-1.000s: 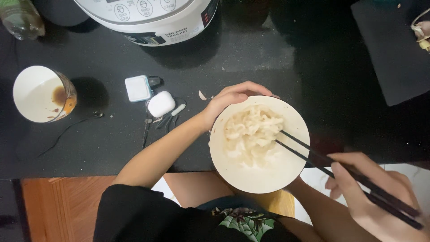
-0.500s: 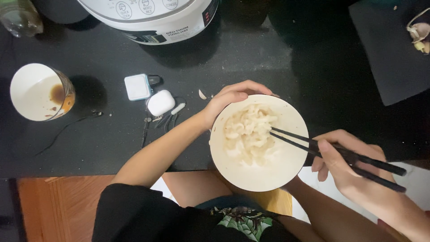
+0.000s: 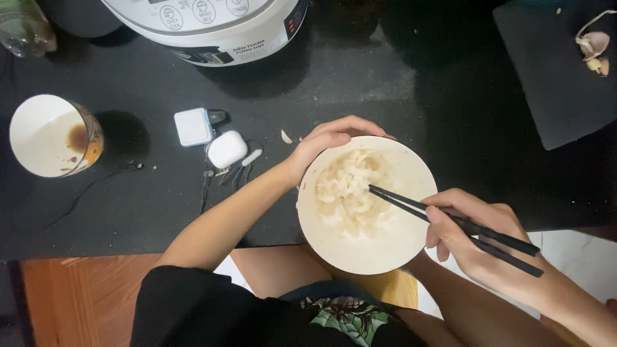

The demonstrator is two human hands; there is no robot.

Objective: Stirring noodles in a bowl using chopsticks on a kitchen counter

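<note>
Chopsticks (image 3: pixel 450 222), black and paired, are pinched in the closed fingers of the right hand (image 3: pixel 472 234), their tips sunk in the pale noodles (image 3: pixel 347 189) inside a white bowl (image 3: pixel 392 247) that overhangs the near edge of the black bench (image 3: pixel 385 83). Left hand (image 3: pixel 328 141) curls shut over the bowl's far-left rim, thumb on the lip. Toward the bench's left edge stands a white cup (image 3: pixel 48 136) with brown dregs, a white earbud case (image 3: pixel 227 149) and small square charger (image 3: pixel 194 126) lie between cup and bowl, and a white rice cooker (image 3: pixel 212 26) sits at the far edge.
</note>
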